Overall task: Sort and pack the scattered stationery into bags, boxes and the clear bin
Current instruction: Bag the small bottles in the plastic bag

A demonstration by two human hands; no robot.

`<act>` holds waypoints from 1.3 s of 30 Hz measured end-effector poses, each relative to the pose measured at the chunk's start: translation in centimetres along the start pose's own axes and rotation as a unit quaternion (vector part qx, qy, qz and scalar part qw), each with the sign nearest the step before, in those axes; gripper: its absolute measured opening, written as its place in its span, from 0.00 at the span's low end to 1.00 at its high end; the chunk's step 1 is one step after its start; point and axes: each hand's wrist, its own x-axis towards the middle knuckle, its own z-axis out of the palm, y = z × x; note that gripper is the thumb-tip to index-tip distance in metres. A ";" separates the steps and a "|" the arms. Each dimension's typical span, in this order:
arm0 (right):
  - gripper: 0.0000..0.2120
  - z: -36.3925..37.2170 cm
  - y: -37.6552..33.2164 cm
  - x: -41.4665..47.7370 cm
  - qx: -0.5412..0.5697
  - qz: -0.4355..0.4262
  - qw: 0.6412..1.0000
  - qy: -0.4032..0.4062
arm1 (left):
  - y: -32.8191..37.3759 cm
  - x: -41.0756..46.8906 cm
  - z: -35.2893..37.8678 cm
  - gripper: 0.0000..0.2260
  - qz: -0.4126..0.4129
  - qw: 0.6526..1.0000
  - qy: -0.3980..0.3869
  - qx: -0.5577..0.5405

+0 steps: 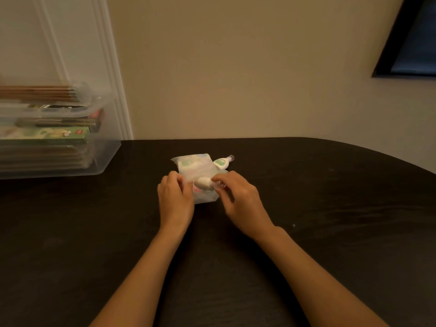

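Clear bag (200,166) — one, crumpled, translucent — lay central on the worktop (330,232), its pale contents blurred. Two white dispensers: a green-labelled dispenser (221,162) just behind it, a plain dispenser (204,183) at its near end. Both forearms reached forward; the left hand (175,194) held the bag's edge in a pinching grip, the right hand (238,197) likewise the plain dispenser. One clear bin (103,159) stood far left.

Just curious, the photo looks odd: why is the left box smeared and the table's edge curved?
Head view: the clear bin is motion-blurred near the frame's edge; the wide-angle lens bows the table at its far edge; the light is dim and warm.
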 end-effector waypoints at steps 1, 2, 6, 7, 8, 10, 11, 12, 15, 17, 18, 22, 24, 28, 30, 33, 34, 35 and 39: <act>0.10 0.0 -0.2 0.0 -0.025 -0.028 0.999 -0.004 | 0.1 -0.1 0.0 0.05 0.010 1.000 -0.001 -0.009; 0.11 0.0 -0.3 0.1 -0.047 -0.051 0.997 -0.013 | 0.2 -0.1 0.0 0.05 0.015 1.000 -0.004 -0.019; 0.16 0.1 -0.2 0.2 -0.101 -0.080 0.990 -0.051 | 0.5 -0.3 -0.1 0.08 0.010 0.995 -0.046 -0.092; 0.15 0.2 -0.1 0.3 -0.122 -0.077 0.988 -0.053 | 0.6 -0.3 -0.2 0.08 0.009 0.993 -0.054 -0.107; 0.14 0.2 0.0 0.3 -0.146 -0.074 0.985 -0.049 | 0.8 -0.5 -0.2 0.08 0.009 0.992 -0.060 -0.115; 0.11 0.3 0.2 0.6 -0.183 -0.062 0.981 -0.024 | 1.0 -0.7 -0.1 0.07 0.014 0.992 -0.067 -0.105; 0.11 0.4 0.3 0.7 -0.192 -0.054 0.980 -0.016 | 1.0 -0.8 0.0 0.07 0.020 0.993 -0.070 -0.094; 0.12 0.6 0.4 0.7 -0.199 -0.053 0.978 -0.015 | 1.1 -0.9 0.1 0.07 0.025 0.993 -0.072 -0.087; 0.09 1.3 0.4 0.7 -0.184 -0.043 0.979 -0.072 | 1.0 -0.9 0.3 0.07 0.023 0.993 -0.080 -0.085; 0.09 1.4 0.6 0.7 -0.107 0.008 0.988 -0.109 | 0.9 -0.8 0.3 0.07 0.016 0.994 -0.077 -0.076; 0.11 1.3 0.7 0.6 -0.059 0.040 0.991 -0.113 | 0.8 -0.7 0.3 0.07 0.014 0.996 -0.070 -0.062; 0.11 0.7 1.0 0.4 0.046 0.134 0.988 0.061 | 0.3 -0.8 0.4 0.08 0.022 0.991 -0.061 0.115; 0.11 0.6 1.4 0.7 0.032 0.175 0.978 0.110 | 0.3 -0.8 0.5 0.17 0.014 0.985 -0.075 0.158; 0.22 0.8 2.3 1.0 0.096 0.263 0.960 -0.020 | 0.4 -0.4 0.5 0.20 -0.021 0.991 -0.050 0.121; 0.15 1.1 2.5 1.0 0.136 0.276 0.950 -0.058 | 0.3 -0.1 0.5 0.15 -0.031 0.992 -0.038 0.114; 0.03 1.2 2.4 1.2 0.138 0.269 0.950 -0.077 | 0.2 0.3 0.5 0.06 -0.023 0.992 -0.022 0.125; 0.03 1.2 2.4 1.3 0.137 0.266 0.950 -0.089 | 0.2 0.4 0.6 0.06 -0.018 0.992 -0.018 0.123; 0.04 1.2 2.5 1.4 0.141 0.263 0.949 -0.100 | 0.2 0.5 0.7 0.07 -0.013 0.993 -0.017 0.118; 0.08 1.1 2.9 1.7 0.219 0.281 0.929 -0.105 | 0.1 0.4 0.7 0.16 0.005 0.993 -0.016 0.115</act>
